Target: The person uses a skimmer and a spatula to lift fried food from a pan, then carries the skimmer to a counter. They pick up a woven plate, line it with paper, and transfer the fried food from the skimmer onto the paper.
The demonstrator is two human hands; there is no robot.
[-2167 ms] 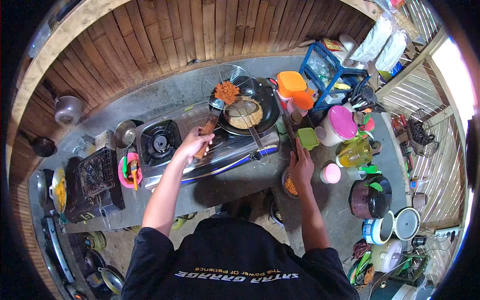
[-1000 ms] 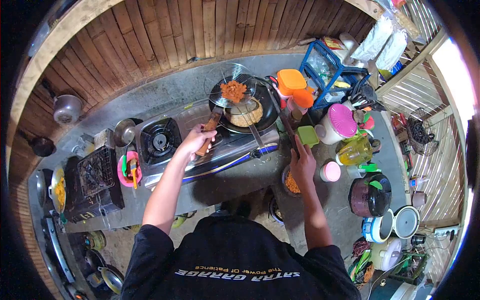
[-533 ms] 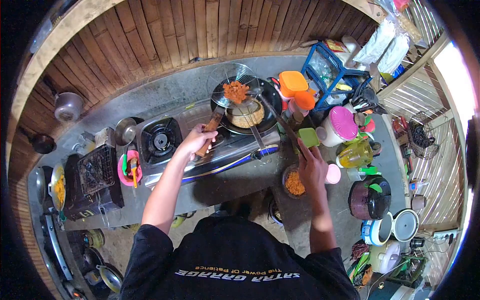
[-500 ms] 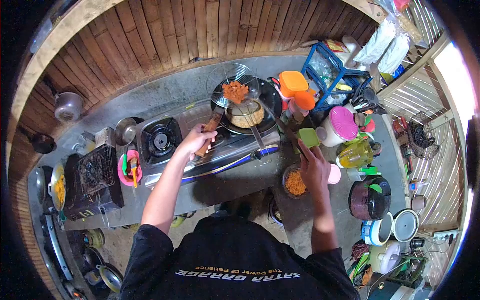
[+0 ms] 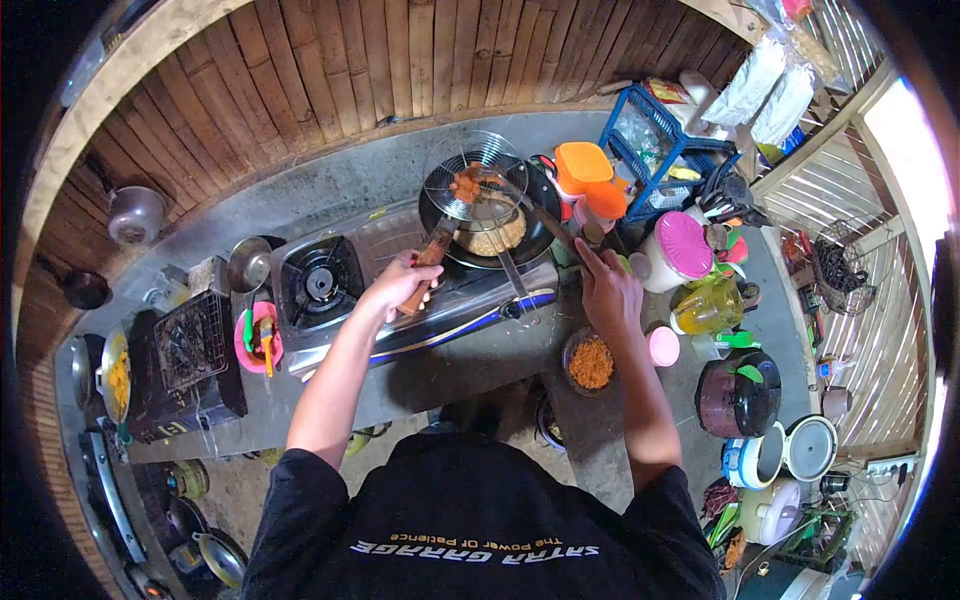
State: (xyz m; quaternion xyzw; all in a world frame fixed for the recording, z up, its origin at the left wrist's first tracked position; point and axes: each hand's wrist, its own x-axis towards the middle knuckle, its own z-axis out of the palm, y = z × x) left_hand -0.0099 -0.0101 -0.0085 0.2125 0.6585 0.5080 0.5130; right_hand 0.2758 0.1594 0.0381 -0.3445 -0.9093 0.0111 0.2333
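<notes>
My left hand [image 5: 408, 282] is closed around the wooden handle of a wire skimmer [image 5: 440, 180], held above a dark frying pan [image 5: 542, 205] on the stove. Orange-brown fried pieces [image 5: 466, 184] lie in the skimmer's basket. Pale bubbling oil or food [image 5: 497, 238] shows in the pan beneath. In my right hand [image 5: 612, 295] is a long dark spatula [image 5: 550, 226], its far end against the pieces in the skimmer. Near my right wrist stands a bowl of orange crumbly food [image 5: 590, 364].
The stove's left burner [image 5: 321, 282] has no pan on it. A pink bowl [image 5: 262, 345] with utensils sits left of it. To the right are orange-lidded containers [image 5: 585, 165], a pink-lidded tub [image 5: 684, 245], a jar of yellow liquid [image 5: 708, 307] and a dark pot [image 5: 735, 395].
My right hand has moved left, bringing the spatula's end into the skimmer. The fried pieces there have shifted and look more bunched. My left hand and the skimmer have barely moved.
</notes>
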